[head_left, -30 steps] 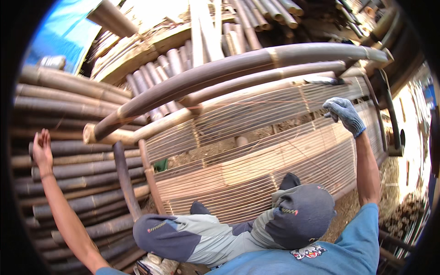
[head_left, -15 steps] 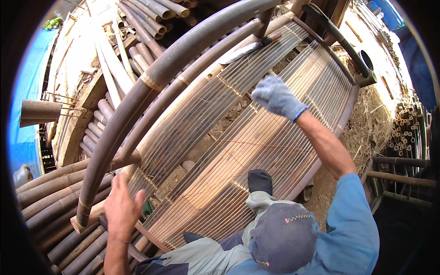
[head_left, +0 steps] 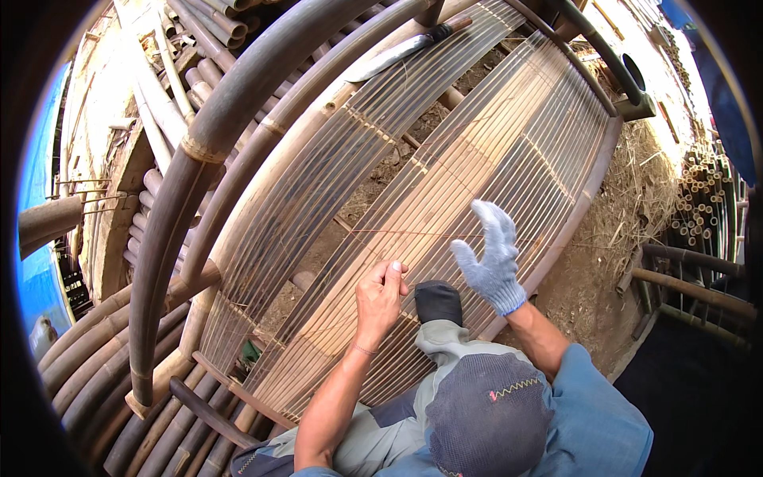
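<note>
left hand (head_left: 380, 300): bare, fingers curled in — i cannot tell whether they grip anything.
right hand (head_left: 494, 256): gloved, released, thumb held apart from the fingers.
bench (head_left: 586, 191): i see its bamboo slats (head_left: 457, 187) below both hands.
string (head_left: 417, 232): thin, reddish, crossing the slats near both hands.
knife (head_left: 397, 56): lying along the bench's far side.
</note>
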Available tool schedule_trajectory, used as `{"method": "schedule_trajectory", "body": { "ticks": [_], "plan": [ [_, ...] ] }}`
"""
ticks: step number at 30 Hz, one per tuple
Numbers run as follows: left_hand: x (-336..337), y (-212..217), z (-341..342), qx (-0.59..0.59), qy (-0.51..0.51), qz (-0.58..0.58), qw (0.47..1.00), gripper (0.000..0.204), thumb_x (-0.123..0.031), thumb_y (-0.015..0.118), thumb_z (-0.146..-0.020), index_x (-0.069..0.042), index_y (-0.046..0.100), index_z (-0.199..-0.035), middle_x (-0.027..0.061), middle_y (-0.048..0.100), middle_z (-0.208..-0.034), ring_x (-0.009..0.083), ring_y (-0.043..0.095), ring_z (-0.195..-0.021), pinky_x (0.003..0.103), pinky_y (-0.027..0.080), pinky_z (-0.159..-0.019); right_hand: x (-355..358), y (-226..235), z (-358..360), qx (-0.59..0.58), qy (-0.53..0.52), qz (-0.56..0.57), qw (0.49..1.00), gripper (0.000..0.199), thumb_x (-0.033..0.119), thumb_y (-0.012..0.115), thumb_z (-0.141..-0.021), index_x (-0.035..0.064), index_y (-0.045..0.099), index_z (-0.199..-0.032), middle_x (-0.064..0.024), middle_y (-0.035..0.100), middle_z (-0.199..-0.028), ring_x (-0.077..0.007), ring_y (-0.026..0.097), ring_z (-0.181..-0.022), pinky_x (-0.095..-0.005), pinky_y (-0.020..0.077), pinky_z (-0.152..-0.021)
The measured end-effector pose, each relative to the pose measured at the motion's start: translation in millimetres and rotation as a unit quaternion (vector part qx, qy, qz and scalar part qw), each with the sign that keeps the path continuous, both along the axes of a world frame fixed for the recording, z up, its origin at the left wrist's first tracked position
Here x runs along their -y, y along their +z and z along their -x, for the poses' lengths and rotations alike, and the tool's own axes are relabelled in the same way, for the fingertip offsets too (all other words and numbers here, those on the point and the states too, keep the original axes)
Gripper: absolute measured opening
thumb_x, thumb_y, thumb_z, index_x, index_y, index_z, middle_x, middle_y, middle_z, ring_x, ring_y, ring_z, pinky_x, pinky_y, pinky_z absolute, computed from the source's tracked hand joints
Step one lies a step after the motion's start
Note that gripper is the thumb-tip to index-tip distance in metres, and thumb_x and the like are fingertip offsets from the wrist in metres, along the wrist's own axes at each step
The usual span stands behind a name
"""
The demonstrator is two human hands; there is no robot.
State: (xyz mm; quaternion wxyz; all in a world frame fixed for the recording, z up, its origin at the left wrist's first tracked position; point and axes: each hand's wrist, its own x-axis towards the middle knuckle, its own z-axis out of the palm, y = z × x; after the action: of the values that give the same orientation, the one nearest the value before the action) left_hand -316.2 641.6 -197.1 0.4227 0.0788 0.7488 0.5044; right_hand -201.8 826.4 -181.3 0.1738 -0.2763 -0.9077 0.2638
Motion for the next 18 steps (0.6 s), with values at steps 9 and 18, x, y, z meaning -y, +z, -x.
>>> {"method": "schedule_trajectory", "body": {
  "ticks": [9, 18],
  "plan": [
    [1.5, 24.6, -44.8, -0.197, -0.243, 0.087, 0.946, 0.023, -0.029, 0.062, -0.095, -0.008, 0.07, -0.095, 0.0158, 0.068, -0.076, 0.0376, 0.067, -0.071, 0.047, 0.052, -0.063, 8.0, -39.7, -27.2, -0.158, -0.09, 0.756, 0.628, 0.024, 0.019, 0.05, -0.103, 0.002, 0.059, -0.117, -0.0015, 0.053, -0.078, -0.0147, 0.056, -0.07, -0.0319, 0.0519, -0.068],
    [44.8, 34.8, 28.3, -0.231, -0.375, 0.044, 0.897, 0.03, -0.033, 0.056, -0.098, -0.008, 0.066, -0.085, 0.0157, 0.067, -0.071, 0.036, 0.066, -0.068, 0.048, 0.051, -0.061, -110.0, 52.5, -7.1, -0.106, -0.028, 0.504, 0.857, 0.028, 0.021, 0.051, -0.102, 0.002, 0.063, -0.118, -0.006, 0.07, -0.092, -0.0007, 0.035, -0.044, -0.0178, 0.0363, -0.041]
  ]
}}
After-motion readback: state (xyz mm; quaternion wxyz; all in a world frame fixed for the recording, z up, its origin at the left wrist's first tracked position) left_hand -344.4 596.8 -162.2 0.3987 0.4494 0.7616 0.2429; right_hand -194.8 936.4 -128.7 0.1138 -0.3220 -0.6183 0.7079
